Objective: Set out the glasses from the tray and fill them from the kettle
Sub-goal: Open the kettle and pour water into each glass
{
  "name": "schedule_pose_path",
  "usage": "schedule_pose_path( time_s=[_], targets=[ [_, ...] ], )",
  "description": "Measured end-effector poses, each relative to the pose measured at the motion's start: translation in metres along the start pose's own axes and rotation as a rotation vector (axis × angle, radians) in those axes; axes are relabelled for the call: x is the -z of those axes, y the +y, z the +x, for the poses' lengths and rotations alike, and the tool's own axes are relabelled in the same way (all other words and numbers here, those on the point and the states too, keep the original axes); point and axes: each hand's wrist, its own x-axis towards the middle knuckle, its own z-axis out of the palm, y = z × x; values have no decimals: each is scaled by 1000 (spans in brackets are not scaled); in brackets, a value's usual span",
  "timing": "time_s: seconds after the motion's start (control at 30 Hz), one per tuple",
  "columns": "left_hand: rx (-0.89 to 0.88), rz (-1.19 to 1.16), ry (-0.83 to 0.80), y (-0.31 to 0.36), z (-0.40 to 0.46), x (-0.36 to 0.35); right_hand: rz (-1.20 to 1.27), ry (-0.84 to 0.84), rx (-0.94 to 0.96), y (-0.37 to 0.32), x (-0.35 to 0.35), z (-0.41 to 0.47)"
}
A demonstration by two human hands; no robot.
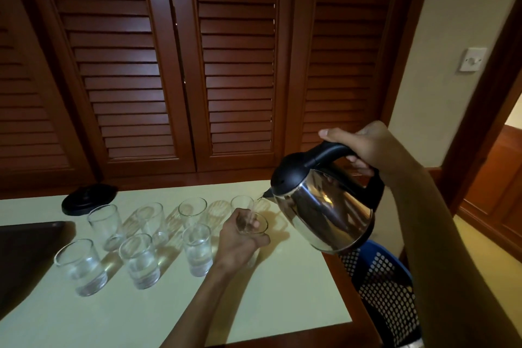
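The right hand (364,147) grips the kettle (324,206); the left hand (240,243) holds a glass (252,224) under its spout. Better to tilt slowly.

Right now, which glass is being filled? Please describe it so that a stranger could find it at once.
Start at the pale table in front of the louvred wooden doors. Two rows of glasses stand on it; go to the right end of the near row, below the spout of the tilted steel kettle. The glass being filled is the only one with a hand, the left hand, round it.
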Motion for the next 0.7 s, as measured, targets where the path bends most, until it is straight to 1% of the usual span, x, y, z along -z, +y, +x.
schedule_pose_path(
  time_s=[0.13, 0.2, 0.3, 0.4, 0.47, 0.53, 0.7],
  targets=[
    [3, -40, 27, 1, -1, -1, 98, 18, -83, 23, -8, -7],
    [16, -86, 44, 0, -3, -1, 179, 67, -128, 37, -14, -15],
    [30, -115, 64, -6, -5, -1, 343, 175, -108, 60, -23, -32],
    [22, -76, 72, -8, -10, 2, 458, 218, -114, 73, -30, -45],
    [6, -16, 45, -10, -15, 4, 482, 249, -138, 76, -34, -48],
    [-23, 19, 53, -12, -19, 6, 474, 277, -141, 77, -39, -50],
    [-43, -3, 62, -8, -29, 8, 470, 306, -138, 73, -52, -50]
  ],
)
